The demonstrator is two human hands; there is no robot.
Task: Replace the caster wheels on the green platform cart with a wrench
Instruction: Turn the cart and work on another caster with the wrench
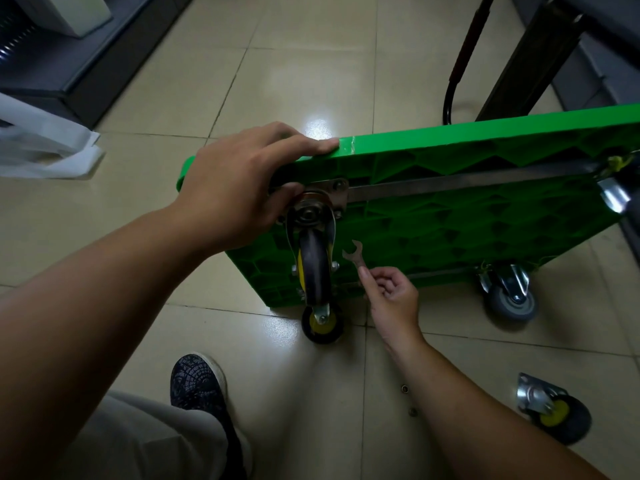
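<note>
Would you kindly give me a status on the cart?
Left hand grips green cart edge, cart on its side. Right hand pinches wrench beside mounted caster. Loose caster on floor.

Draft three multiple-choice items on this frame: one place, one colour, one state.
1. The right hand:
A. pinches a wrench
B. hangs empty
C. grips a hammer

2. Where does the loose caster lie?
A. on a shelf
B. on the floor, lower right of view
C. on a chair

3. What colour is the lower right wheel on the cart?
A. yellow
B. red
C. grey

Answers:
1 A: thumb and fingers close on the wrench's shaft, with its open end pointing up.
2 B: it lies on the tiles, apart from the cart.
3 C: its tyre is grey, while the other wheels in full view are black with yellow hubs.
</note>
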